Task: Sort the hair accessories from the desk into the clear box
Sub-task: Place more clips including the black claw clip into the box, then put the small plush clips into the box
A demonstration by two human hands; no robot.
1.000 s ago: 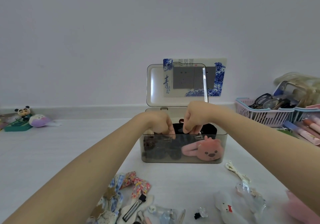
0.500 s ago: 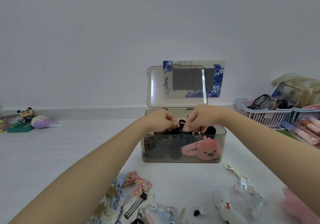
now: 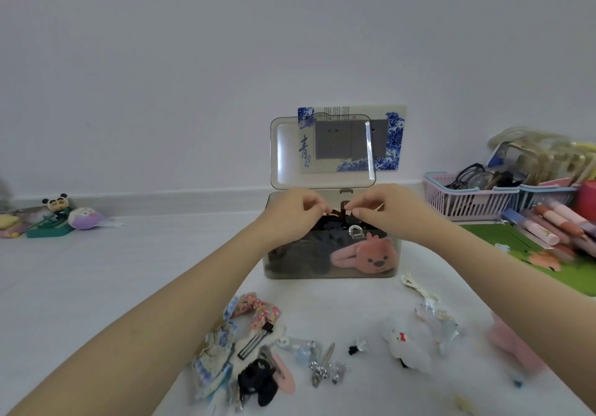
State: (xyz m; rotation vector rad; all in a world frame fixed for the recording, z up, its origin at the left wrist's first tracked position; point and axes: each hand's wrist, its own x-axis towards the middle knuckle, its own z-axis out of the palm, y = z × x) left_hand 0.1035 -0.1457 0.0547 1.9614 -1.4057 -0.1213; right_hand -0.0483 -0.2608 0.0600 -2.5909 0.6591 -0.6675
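A: The small brown clip (image 3: 337, 212) sits pinched between both hands just above the open rim of the clear box (image 3: 330, 256), which is already crowded with dark pieces and a pink plush clip (image 3: 367, 256).

B: So the left hand (image 3: 298, 209) and right hand (image 3: 379, 211) are each closed on one end?

A: Yes. If either lets go early, the clip could catch the clasp, skip off the pile and land on the tabletop (image 3: 348, 296) among the unsorted bows (image 3: 254, 314).
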